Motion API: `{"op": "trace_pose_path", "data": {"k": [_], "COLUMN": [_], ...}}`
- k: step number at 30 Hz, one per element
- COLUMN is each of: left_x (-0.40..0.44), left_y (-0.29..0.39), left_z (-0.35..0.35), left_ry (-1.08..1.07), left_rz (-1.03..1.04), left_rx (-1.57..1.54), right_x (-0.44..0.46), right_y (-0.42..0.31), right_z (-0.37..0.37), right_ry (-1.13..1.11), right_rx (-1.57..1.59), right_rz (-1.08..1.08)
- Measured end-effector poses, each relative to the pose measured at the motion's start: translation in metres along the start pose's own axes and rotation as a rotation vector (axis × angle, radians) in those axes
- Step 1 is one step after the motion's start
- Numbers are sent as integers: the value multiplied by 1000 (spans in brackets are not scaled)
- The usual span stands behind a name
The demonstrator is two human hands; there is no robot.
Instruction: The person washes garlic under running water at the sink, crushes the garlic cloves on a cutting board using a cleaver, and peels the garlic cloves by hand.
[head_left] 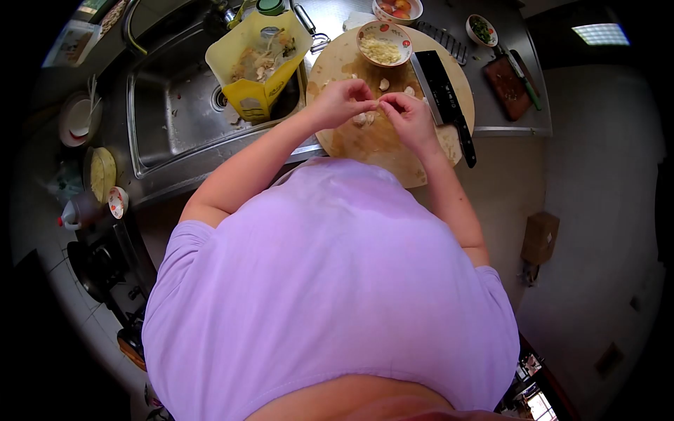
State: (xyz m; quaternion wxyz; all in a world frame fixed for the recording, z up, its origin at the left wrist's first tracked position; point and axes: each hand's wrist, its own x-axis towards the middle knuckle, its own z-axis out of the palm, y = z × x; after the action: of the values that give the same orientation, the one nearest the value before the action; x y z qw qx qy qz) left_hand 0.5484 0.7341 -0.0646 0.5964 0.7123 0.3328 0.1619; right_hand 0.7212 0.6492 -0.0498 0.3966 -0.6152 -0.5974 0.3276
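My left hand [345, 102] and my right hand [407, 116] meet fingertip to fingertip above the round wooden board [393, 158]. Both are pinched closed around something too small to make out. Several pale garlic cloves [384, 84] lie on the board around my hands. Behind them, a patterned bowl [385, 43] holds chopped pale pieces. To the right of my right hand, a black cleaver [444, 91] rests on the board with its handle towards me. Left of my left hand stands a yellow container [246, 95] with scraps inside.
A steel sink [168, 105] is at the left. At the back are a bowl of reddish fruit [397, 10] and a bowl of chopped greens [481, 29]. A brown cutting board [507, 88] with a knife [525, 78] lies at the right.
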Motion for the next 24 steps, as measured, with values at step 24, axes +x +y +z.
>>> {"op": "trace_pose_path", "data": {"k": [24], "left_x": [15], "left_y": [-39], "left_z": [1], "left_ry": [-42], "left_rz": [-186], "left_rx": [-370], "right_x": [13], "right_y": [51], "right_z": [11], "right_ry": [294], "right_rx": [283], "right_rz": [202]}}
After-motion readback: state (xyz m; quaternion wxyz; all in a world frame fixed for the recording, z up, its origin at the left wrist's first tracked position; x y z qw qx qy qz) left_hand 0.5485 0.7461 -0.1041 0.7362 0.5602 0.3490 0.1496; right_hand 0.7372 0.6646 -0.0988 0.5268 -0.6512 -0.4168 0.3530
